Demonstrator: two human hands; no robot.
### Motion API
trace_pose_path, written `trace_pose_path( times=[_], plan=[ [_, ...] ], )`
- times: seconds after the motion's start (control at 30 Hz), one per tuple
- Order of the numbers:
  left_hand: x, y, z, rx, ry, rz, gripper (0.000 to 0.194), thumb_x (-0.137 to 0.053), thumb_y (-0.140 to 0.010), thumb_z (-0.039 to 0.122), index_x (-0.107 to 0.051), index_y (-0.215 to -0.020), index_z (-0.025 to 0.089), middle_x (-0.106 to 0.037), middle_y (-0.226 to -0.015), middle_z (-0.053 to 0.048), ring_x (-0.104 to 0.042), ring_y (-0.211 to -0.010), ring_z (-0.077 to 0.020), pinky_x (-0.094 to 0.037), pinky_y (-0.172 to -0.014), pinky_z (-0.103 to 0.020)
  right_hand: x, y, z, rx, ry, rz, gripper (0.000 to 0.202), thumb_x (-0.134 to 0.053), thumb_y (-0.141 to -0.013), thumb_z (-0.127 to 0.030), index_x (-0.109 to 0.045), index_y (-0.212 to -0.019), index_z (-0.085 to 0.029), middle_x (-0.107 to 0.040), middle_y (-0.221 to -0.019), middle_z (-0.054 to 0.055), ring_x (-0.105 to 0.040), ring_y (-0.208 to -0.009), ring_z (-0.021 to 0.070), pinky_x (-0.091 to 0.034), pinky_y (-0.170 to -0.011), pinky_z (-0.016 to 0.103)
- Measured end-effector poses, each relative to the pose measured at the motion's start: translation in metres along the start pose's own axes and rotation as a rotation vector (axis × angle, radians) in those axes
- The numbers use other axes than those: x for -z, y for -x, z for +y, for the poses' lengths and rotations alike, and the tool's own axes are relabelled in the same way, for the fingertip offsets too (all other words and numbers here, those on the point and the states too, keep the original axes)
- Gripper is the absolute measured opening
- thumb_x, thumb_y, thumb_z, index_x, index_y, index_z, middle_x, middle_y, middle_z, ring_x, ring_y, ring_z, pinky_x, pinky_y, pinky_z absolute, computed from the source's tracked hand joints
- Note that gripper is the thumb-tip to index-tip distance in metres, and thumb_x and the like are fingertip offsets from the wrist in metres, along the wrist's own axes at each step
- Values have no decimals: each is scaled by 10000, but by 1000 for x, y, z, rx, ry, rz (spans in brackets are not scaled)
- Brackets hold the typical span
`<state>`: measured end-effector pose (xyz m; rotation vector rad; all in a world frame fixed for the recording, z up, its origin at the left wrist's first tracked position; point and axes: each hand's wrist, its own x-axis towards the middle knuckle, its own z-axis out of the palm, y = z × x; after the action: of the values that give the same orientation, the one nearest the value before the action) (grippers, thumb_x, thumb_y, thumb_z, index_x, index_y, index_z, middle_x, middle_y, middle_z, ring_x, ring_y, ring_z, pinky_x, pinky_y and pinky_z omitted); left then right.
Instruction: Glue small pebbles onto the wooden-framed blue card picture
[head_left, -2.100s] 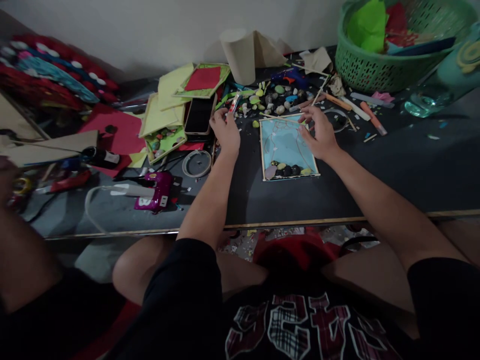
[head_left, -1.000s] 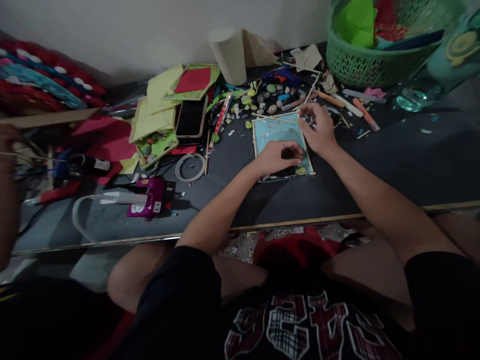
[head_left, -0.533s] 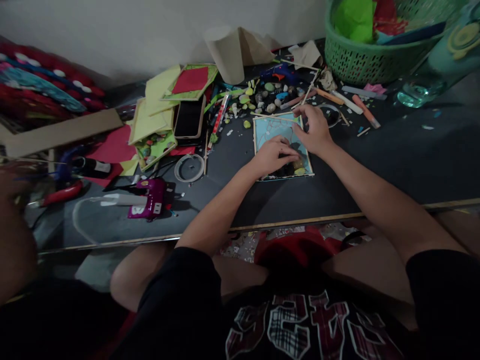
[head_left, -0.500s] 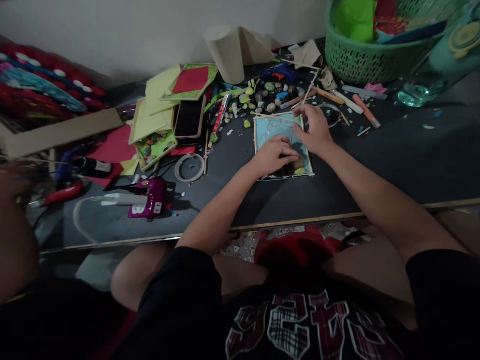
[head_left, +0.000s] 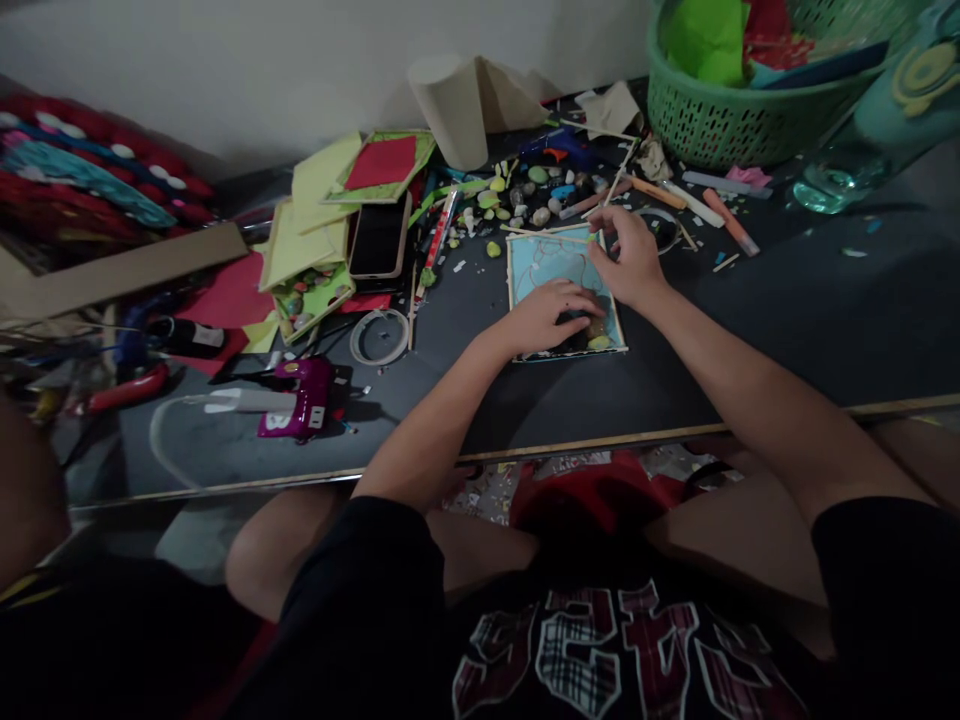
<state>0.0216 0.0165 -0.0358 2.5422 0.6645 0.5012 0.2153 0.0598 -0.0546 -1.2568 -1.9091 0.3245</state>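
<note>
A light blue picture [head_left: 555, 258] edged with thin sticks lies flat on the dark table. My left hand [head_left: 553, 315] rests over its lower part with fingers apart, beside a brownish stone and a yellow-green stone [head_left: 599, 342] at the lower right. At the picture's top right corner, the thumb and fingertips of my right hand [head_left: 627, 250] are close around a small yellow-green piece [head_left: 592, 238]. Painted pebbles [head_left: 536, 200] lie in a loose pile just behind the picture.
A green basket [head_left: 720, 125] and a clear bottle [head_left: 840, 175] stand at the back right. Leftward lie a phone [head_left: 379, 240], a tape roll [head_left: 379, 337] and a purple glue gun [head_left: 304, 398]. Another person's arm [head_left: 30, 490] shows at the far left.
My left hand's fingers have spread slightly over the picture. My right hand has barely shifted. The other person's arm at the far left has moved down and back.
</note>
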Motion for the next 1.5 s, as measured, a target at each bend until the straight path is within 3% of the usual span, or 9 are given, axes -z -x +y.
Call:
trace_pose_path(
  times=[0.2, 0.4, 0.6, 0.7, 0.8, 0.93, 1.1, 1.27, 1.5],
  plan=[
    [-1, -1, 2, 79, 122, 15, 183, -595, -907, 311, -684, -1009, 188, -696, -1098, -91, -610, -1107, -222, -444, -1042, -405, -1, 0, 2, 29, -3, 23, 307, -584, -806, -168, -544, -1101, -244, -675, -1086, 81, -593, -1040, 258, -531, -981, 491],
    [4, 1, 7, 245, 454, 107, 111, -639, -830, 271, -579, -873, 188, -695, -925, -34, -642, -870, -137, -473, -768, -263, 1, 0, 1, 0, -71, 18, 238, -607, -862, -335, -561, -1086, -268, -694, -1063, 68, -629, -992, 249, -559, -912, 479],
    [6, 4, -15, 273, 423, 499, 366, -643, -852, 505, -490, -1023, 221, -668, -1115, -71, -642, -1007, -163, -481, -792, -280, 4, 0, -20, -246, -660, -237, 507, -768, -731, -618, -609, -1007, -224, -695, -803, 23, -667, -720, 179, -580, -652, 343],
    [8, 6, -24, 250, 370, 568, 499, -607, -857, 640, -494, -1116, 229, -665, -1152, -91, -645, -1082, -201, -495, -832, -318, 11, 1, -36, -435, -962, -406, 479, -820, -720, -537, -642, -1022, -210, -717, -884, 32, -687, -711, 141, -560, -556, 257],
    [10, 7, -25, 268, 320, 578, 613, -583, -842, 709, -505, -1229, 240, -650, -1253, -110, -613, -1198, -239, -491, -890, -342, 16, 2, -44, -525, -1056, -407, 487, -907, -643, -357, -640, -1029, -224, -726, -849, -5, -693, -685, 116, -574, -561, 221],
    [8, 5, -21, 239, 405, 491, 722, -563, -823, 752, -487, -1359, 274, -573, -1422, -105, -558, -1301, -248, -497, -936, -334, 14, 3, -41, -469, -1006, -317, 623, -936, -570, -343, -583, -1076, -259, -689, -726, -57, -696, -661, 138, -578, -571, 255],
    [0, 1, -17, 223, 610, 464, 741, -545, -821, 771, -535, -1331, 233, -661, -1280, -105, -630, -1210, -234, -512, -990, -352, 5, 4, -31, -340, -797, -307, 739, -870, -603, -574, -524, -1179, -266, -663, -690, -42, -677, -622, 187, -563, -559, 338],
    [-4, 0, -21, 277, 575, 544, 714, -502, -864, 754, -552, -1338, 222, -693, -1199, -97, -639, -1178, -224, -527, -969, -338, 11, 6, -34, -81, -380, -84, 848, -799, -664, -643, -417, -1341, -304, -709, -994, 42, -690, -852, 245, -600, -748, 436],
    [-6, 0, -26, 223, 644, 510, 724, -565, -822, 763, -619, -1267, 194, -708, -1192, -105, -661, -1166, -234, -537, -982, -357, 21, 10, -46, 181, -52, -168, 466, -604, -878, -493, -534, -1293, -293, -611, -1332, 85, -645, -1084, 297, -512, -1023, 537]
  ],
)
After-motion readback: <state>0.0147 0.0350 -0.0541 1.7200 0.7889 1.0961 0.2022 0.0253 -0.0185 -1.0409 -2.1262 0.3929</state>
